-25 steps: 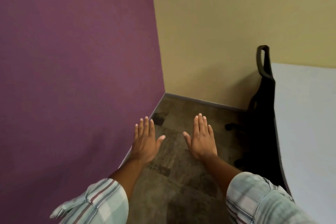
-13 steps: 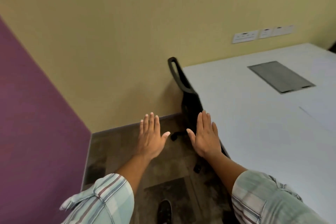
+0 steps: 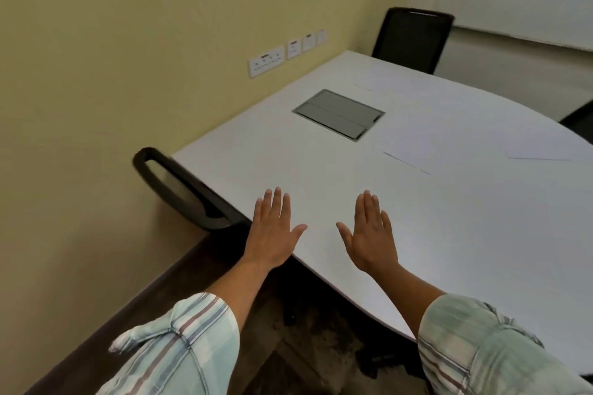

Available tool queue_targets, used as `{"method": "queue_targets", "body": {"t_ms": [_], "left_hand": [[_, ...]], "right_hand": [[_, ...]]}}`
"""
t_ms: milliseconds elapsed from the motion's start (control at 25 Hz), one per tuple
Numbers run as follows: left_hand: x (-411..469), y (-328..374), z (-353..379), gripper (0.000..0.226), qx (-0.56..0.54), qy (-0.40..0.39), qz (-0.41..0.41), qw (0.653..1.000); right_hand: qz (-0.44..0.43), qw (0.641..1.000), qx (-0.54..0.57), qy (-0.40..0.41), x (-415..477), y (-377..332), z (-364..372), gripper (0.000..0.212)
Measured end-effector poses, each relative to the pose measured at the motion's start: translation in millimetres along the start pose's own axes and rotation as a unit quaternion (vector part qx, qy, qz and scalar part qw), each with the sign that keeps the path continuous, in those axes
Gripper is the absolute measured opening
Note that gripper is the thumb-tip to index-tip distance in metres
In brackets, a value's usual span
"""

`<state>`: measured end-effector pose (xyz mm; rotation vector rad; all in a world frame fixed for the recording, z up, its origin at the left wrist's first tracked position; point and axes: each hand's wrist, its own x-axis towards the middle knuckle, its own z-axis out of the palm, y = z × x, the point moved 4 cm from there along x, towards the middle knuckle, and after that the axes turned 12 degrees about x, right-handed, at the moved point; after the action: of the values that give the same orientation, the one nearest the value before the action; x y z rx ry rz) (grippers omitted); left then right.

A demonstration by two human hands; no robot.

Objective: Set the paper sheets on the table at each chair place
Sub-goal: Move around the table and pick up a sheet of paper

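A large white table [image 3: 321, 176] fills the right half of the head view. White paper sheets lie flat on it, hard to tell from the tabletop: one [image 3: 545, 151] near the right edge, another [image 3: 417, 151] just right of the middle. My left hand [image 3: 272, 231] and my right hand [image 3: 369, 234] are held out flat, palms down, fingers spread, over the table's near edge. Neither holds anything. A black chair [image 3: 179, 192] is tucked in at the table's left end. A second black chair [image 3: 412, 38] stands at the far end.
A grey cable hatch [image 3: 338, 114] is set into the tabletop. Wall sockets [image 3: 266, 61] sit on the yellow wall behind. Part of a third dark chair [image 3: 580, 119] shows at the right edge. Dark tiled floor [image 3: 288, 346] lies below me.
The view has swung right from the purple wall and floor corner to the table. My hands, still flat and empty, are now over the table edge instead of the floor.
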<state>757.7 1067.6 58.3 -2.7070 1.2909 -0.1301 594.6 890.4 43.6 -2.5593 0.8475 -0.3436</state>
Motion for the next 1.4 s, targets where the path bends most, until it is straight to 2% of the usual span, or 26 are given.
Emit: {"method": "queue_targets", "body": {"t_ms": [360,480,640,1000,1240,1400], "left_hand": [[158,77,27,0.090,0.010,-0.037,0.115,0.993],[212,104,35,0.094,0.039,-0.015,0.158,0.987],[267,138,37,0.097,0.033,-0.030,0.200,0.979],[397,216,51,0.088,-0.001,-0.083,0.228,0.970],[498,271,78,0.078,-0.076,-0.161,0.172,0.969],[550,301,91,0.069,-0.077,-0.170,0.144,0.972]], "right_hand": [[0.114,0.993,0.029,0.021,85,114,-8,0.083],[0.152,0.988,0.030,0.026,118,159,-16,0.084],[0.196,0.980,0.031,0.032,147,201,-31,0.084],[0.279,0.959,0.034,0.029,203,285,-39,0.085],[0.320,0.946,0.044,-0.004,275,349,-32,0.085],[0.307,0.951,0.031,-0.019,326,372,-18,0.084]]}}
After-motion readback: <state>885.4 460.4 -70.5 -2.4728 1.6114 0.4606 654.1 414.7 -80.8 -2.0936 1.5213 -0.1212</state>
